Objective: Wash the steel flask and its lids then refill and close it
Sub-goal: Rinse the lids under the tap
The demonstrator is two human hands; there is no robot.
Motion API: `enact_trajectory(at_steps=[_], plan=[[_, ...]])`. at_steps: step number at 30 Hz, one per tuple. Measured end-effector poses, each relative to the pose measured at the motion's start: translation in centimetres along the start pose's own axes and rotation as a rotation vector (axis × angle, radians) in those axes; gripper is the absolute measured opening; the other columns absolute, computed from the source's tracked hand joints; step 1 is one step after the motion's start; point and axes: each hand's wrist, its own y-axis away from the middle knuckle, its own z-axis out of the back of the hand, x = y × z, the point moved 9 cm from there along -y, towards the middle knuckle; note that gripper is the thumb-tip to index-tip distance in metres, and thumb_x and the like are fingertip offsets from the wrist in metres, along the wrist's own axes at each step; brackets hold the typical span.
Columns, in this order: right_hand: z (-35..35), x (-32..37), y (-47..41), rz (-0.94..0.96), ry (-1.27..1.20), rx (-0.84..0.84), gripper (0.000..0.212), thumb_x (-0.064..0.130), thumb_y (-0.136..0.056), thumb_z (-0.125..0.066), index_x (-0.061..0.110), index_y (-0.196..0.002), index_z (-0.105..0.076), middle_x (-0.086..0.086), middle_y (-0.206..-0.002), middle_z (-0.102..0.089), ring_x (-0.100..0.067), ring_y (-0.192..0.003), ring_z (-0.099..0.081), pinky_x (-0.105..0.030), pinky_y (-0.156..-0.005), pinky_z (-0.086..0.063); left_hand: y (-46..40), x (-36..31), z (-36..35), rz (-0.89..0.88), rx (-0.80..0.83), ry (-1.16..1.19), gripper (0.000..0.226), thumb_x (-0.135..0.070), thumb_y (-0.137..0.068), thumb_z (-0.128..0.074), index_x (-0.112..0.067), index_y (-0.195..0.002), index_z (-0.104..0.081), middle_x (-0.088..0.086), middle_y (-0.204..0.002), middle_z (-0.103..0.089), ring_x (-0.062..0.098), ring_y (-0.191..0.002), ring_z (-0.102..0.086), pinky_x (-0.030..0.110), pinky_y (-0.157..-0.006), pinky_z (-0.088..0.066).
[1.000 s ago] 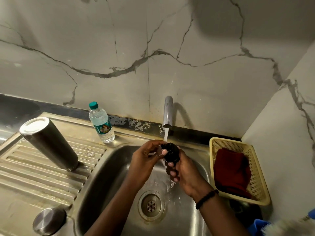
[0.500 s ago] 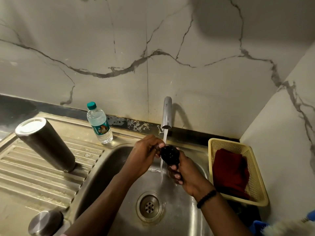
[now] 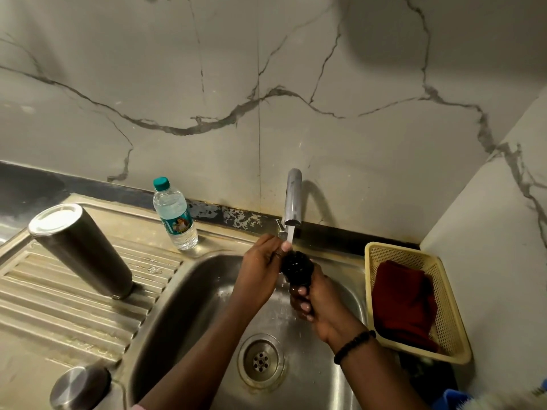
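A black inner lid (image 3: 297,267) is under the running water from the steel tap (image 3: 292,200), over the sink basin (image 3: 189,297). My right hand (image 3: 313,300) grips it from below. My left hand (image 3: 260,263) holds its left side, thumb on top near the stream. The steel flask (image 3: 80,250) stands upside down on the ribbed drainboard at the left. A steel outer cap (image 3: 78,387) lies at the drainboard's near corner.
A small plastic water bottle (image 3: 175,216) with a green cap stands behind the basin's left rim. A yellow basket (image 3: 450,324) holding a dark red cloth (image 3: 405,303) sits right of the sink. The drain (image 3: 260,361) is below my hands. Marble walls close in behind and to the right.
Both hands have kept working the black lid under the stream, shifting it slightly up toward the spout. The flask, cap and bottle have stayed put.
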Motion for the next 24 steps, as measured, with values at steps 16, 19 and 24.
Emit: enact_trajectory(at_steps=[16, 19, 24], plan=[[0.6, 1.3, -0.1, 0.262, -0.133, 0.131, 0.042, 0.039, -0.102, -0.033, 0.018, -0.128, -0.058, -0.009, -0.108, -0.071, -0.018, -0.082, -0.062, -0.034, -0.072, -0.046, 1.5, 2.0, -0.2, 0.201, 0.139, 0.341, 0.03, -0.027, -0.087, -0.074, -0.026, -0.113, -0.06, -0.006, -0.107, -0.07, 0.011, -0.103, -0.068, 0.025, -0.081, -0.057], [0.4, 1.1, -0.1, 0.276, -0.203, 0.145, 0.033, 0.023, -0.103, -0.036, 0.016, -0.129, -0.055, -0.01, -0.123, -0.067, -0.023, -0.107, -0.066, -0.036, -0.088, -0.053, 2.1, 2.3, -0.8, 0.203, 0.151, 0.339, 0.039, -0.027, -0.083, -0.078, -0.024, -0.118, -0.06, -0.006, -0.111, -0.071, 0.009, -0.106, -0.068, 0.029, -0.088, -0.057], [0.0, 0.3, -0.4, 0.264, -0.177, 0.132, 0.034, 0.01, -0.101, -0.046, 0.02, -0.133, -0.053, -0.004, -0.131, -0.063, -0.018, -0.122, -0.06, -0.032, -0.096, -0.052, 2.4, 3.5, -0.5, 0.231, 0.078, 0.3, 0.054, -0.028, -0.076, -0.084, -0.028, -0.123, -0.057, -0.009, -0.114, -0.069, 0.004, -0.108, -0.066, 0.024, -0.088, -0.057]])
